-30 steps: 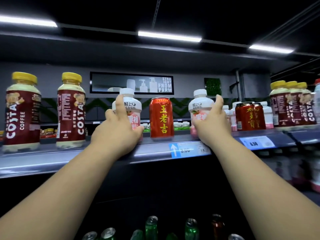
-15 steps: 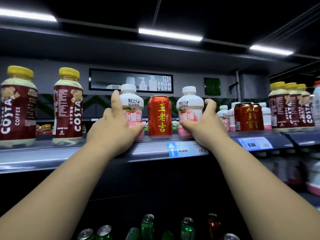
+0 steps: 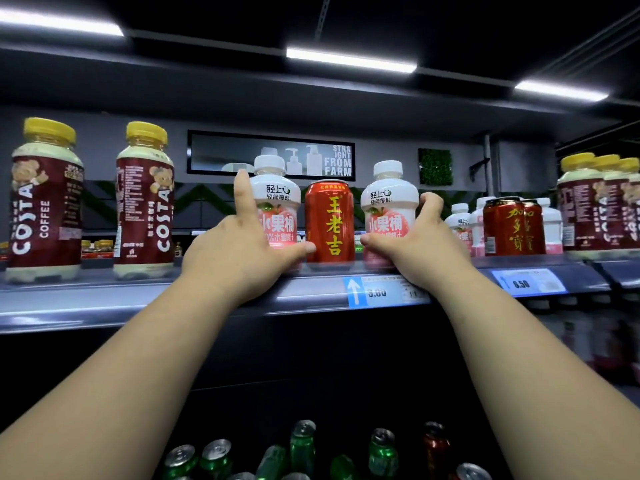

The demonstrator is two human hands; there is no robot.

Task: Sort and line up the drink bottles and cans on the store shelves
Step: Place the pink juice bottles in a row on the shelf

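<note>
A red can with yellow characters (image 3: 329,221) stands upright on the grey shelf (image 3: 138,299). Close on each side stands a white peach-juice bottle. My left hand (image 3: 239,251) is wrapped around the left white bottle (image 3: 275,195), forefinger up along its side, thumb reaching the can's base. My right hand (image 3: 415,244) grips the right white bottle (image 3: 388,199) from its right side. Both bottles are upright and nearly touch the can.
Two yellow-capped Costa coffee bottles (image 3: 145,199) stand at the left, more Costa bottles (image 3: 585,202) at the far right. Two red cans (image 3: 512,225) and small white bottles (image 3: 460,226) sit right of my right hand. Green and red cans (image 3: 304,445) fill the lower shelf.
Both hands have slid their white bottles inward, so the two bottles now flank the red can closely. The right bottle travelled furthest, leftward.
</note>
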